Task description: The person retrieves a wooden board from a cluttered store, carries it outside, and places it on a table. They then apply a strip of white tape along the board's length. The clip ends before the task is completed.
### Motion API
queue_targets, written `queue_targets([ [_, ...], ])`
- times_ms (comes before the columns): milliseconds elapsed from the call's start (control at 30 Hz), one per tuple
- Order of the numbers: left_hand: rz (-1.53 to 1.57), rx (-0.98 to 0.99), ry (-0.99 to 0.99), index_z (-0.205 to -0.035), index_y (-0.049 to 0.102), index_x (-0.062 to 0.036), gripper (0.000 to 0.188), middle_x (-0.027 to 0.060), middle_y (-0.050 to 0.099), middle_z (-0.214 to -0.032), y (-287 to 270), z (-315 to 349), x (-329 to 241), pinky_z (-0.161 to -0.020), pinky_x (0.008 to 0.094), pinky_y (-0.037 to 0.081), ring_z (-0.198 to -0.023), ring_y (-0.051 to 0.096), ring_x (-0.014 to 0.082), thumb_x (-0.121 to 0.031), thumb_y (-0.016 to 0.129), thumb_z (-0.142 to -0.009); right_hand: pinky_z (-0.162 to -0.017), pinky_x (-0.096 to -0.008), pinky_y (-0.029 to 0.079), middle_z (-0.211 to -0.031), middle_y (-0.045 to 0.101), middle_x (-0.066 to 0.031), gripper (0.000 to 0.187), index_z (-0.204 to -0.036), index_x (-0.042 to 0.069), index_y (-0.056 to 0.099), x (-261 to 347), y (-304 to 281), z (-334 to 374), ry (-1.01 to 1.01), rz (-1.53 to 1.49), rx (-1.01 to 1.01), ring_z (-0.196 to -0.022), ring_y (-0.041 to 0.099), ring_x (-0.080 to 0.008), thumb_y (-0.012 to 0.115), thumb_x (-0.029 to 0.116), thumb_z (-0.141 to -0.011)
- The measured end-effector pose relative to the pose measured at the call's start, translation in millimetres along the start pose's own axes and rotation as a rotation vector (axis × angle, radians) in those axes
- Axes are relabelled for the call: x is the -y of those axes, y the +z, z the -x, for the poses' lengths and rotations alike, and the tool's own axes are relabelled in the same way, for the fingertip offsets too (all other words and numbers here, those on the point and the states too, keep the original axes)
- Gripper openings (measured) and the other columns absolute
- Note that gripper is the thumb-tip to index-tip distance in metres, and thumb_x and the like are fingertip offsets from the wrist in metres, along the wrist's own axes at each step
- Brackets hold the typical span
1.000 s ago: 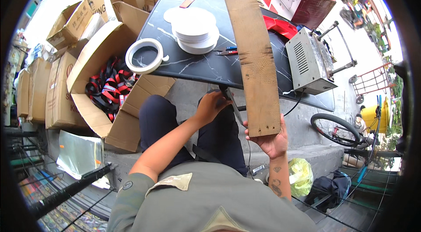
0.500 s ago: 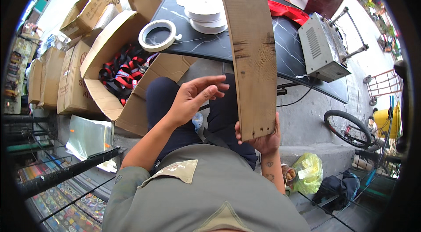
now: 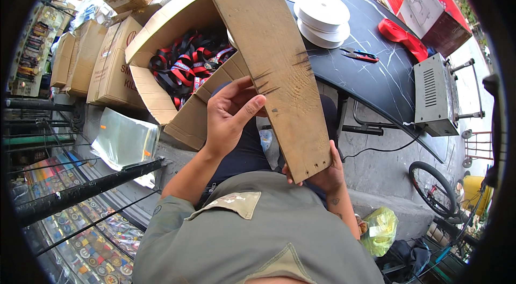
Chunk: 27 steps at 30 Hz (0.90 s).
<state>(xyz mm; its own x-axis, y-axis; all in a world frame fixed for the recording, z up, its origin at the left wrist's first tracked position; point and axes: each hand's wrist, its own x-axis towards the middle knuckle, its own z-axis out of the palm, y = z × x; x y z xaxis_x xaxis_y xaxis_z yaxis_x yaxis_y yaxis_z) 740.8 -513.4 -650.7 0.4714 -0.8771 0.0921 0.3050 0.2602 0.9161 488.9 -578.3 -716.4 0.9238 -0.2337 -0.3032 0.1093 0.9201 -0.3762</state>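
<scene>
A long worn wooden board slants up from my lap toward the top of the view. My right hand grips its lower end from underneath. My left hand is open beside the board's left edge, fingers apart, fingertips close to or just touching the wood. Behind the board, a large open cardboard box holds several red and black straps.
A black marbled table at right carries white tape spools, red-handled scissors, a red strap and a grey metal machine. Closed cartons stack at left. A clear plastic sheet, bicycle wheel and green bag lie around.
The board has been lifted off the table and tilted up toward me, now leaning left. My left hand rose from my lap to the board's left edge; the right hand kept its grip.
</scene>
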Motion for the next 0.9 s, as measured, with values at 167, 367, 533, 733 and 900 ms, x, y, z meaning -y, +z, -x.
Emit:
queue_targets([
  [167, -0.074, 0.019, 0.02, -0.14, 0.046, 0.005, 0.052, 0.0143, 0.063, -0.127, -19, -1, -1, -0.088, 0.0339, 0.056, -0.11, 0.063, 0.0181, -0.02, 0.063, -0.098, -0.087, -0.0417, 0.051, -0.134, 0.052, -0.0317, 0.089, -0.15, 0.002, 0.033, 5, 10, -8, -0.061, 0.177, 0.109, -0.112, 0.062, -0.039, 0.029, 0.072, -0.095],
  [367, 0.267, 0.273, 0.216, -0.156, 0.016, -0.0031, 0.128, 0.0197, 0.017, -0.161, -14, -10, 2, -0.105, 0.0478, 0.047, -0.14, 0.036, 0.0382, -0.075, 0.073, -0.066, -0.109, -0.0477, 0.031, -0.139, 0.045, -0.0267, 0.073, -0.136, 0.003, 0.058, 18, 35, 5, -0.615, 1.315, -0.175, -0.129, 0.043, -0.0381, 0.051, 0.06, -0.09],
  [533, 0.355, 0.234, 0.004, -0.155, 0.008, 0.0001, 0.156, 0.0264, 0.021, -0.155, -10, -5, -10, -0.112, 0.0482, 0.041, -0.144, 0.029, 0.0367, -0.073, 0.087, -0.041, -0.105, -0.0531, 0.033, -0.139, 0.043, -0.0298, 0.073, -0.135, 0.013, 0.058, 26, 35, -2, -0.956, 1.61, -0.203, -0.127, 0.043, -0.0427, 0.063, 0.061, -0.08],
  [733, 0.459, 0.362, 0.167, -0.154, 0.008, 0.0006, 0.157, 0.0279, 0.024, -0.154, -11, -13, -16, -0.112, 0.0497, 0.041, -0.141, 0.036, 0.0375, -0.063, 0.094, -0.041, -0.104, -0.0488, 0.038, -0.138, 0.047, -0.0279, 0.094, -0.142, 0.004, 0.041, 20, 29, -12, -1.072, 1.646, -0.212, -0.124, 0.048, -0.0387, 0.068, 0.065, -0.075],
  [900, 0.386, 0.604, 0.289, -0.156, 0.018, -0.0115, 0.141, 0.0252, 0.016, -0.158, -23, -16, -16, -0.106, 0.0613, 0.043, -0.141, 0.028, 0.0489, -0.069, 0.088, -0.048, -0.101, -0.0484, 0.039, -0.137, 0.048, -0.0273, 0.097, -0.14, 0.005, 0.041, 22, 28, -9, -1.132, 1.667, -0.225, -0.122, 0.05, -0.0382, 0.072, 0.066, -0.07],
])
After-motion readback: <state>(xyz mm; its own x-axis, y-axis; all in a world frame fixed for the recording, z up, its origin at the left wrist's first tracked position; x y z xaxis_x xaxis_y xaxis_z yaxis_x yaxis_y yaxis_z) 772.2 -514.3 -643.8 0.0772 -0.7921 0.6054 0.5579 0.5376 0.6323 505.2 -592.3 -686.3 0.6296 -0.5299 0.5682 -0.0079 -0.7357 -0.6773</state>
